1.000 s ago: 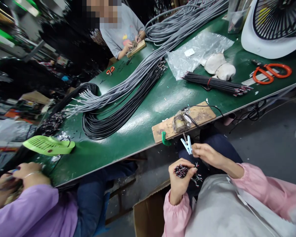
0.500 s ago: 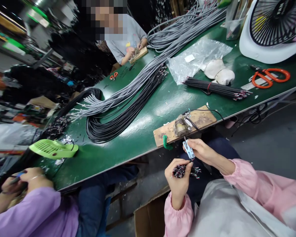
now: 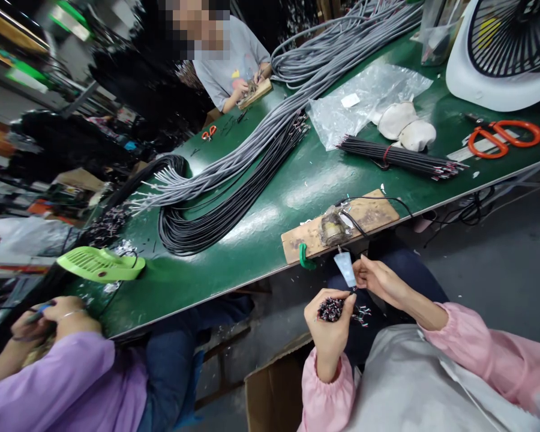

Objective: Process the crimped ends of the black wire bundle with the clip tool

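Our left hand [image 3: 328,327] fists a light, floppy bundle of wire ends [image 3: 330,308] below the table [image 3: 261,252] edge, while our right hand [image 3: 378,279] pinches the rigid pale-blue clip [image 3: 345,267], best gripped by its body.

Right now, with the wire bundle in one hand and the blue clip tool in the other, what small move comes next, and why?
Probably bring the pale blue clip tool down to the bundle of short red-and-black wire ends. The right hand holds the tool just above the bundle, which the left hand grips, and the two are not yet touching.

The right hand [image 3: 378,279] has drawn the pale blue clip [image 3: 345,267] nearer the wooden board [image 3: 369,213].
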A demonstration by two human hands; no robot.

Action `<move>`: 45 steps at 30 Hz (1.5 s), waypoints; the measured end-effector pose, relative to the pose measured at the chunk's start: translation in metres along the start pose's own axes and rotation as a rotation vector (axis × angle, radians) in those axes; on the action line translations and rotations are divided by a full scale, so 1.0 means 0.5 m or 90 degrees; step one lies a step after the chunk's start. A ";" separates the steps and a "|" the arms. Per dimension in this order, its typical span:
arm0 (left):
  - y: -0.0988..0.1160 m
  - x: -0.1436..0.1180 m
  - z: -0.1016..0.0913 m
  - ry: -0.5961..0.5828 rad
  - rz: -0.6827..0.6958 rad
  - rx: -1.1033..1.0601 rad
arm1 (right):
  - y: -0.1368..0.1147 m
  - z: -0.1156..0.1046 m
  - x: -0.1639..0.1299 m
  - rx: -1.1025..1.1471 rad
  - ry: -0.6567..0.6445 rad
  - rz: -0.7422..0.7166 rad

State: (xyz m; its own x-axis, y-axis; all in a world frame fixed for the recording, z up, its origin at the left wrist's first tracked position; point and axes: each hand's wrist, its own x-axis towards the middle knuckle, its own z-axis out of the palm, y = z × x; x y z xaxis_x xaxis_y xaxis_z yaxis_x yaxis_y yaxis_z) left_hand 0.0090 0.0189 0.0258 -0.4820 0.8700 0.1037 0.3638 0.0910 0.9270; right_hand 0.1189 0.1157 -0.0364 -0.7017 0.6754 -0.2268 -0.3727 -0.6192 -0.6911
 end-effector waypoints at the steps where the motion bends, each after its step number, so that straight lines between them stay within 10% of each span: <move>1: 0.001 -0.002 0.000 -0.001 -0.002 0.002 | -0.004 -0.002 -0.012 -0.048 0.005 -0.020; 12: -0.076 -0.028 0.021 -0.105 -0.245 -0.154 | -0.015 0.002 -0.084 -0.389 -0.018 -0.079; 17: -0.106 -0.045 0.030 0.037 -0.340 -0.229 | -0.030 0.005 -0.096 -0.488 -0.083 -0.153; 28: -0.078 -0.077 0.030 -0.038 -0.322 -0.230 | -0.038 0.016 -0.083 -0.576 -0.116 -0.213; 36: -0.093 -0.085 0.034 -0.027 -0.343 -0.333 | -0.014 0.002 -0.077 -0.466 -0.118 -0.141; 45: -0.088 -0.068 0.017 -0.035 -0.284 -0.240 | 0.049 0.013 -0.070 -0.019 -0.068 0.093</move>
State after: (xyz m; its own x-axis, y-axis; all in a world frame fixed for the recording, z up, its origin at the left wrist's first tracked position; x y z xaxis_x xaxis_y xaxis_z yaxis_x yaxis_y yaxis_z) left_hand 0.0161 -0.0103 -0.0215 -0.4779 0.8120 -0.3351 -0.1783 0.2839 0.9421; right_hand 0.1306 0.0742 -0.0410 -0.8081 0.5320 -0.2529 -0.2452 -0.6942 -0.6768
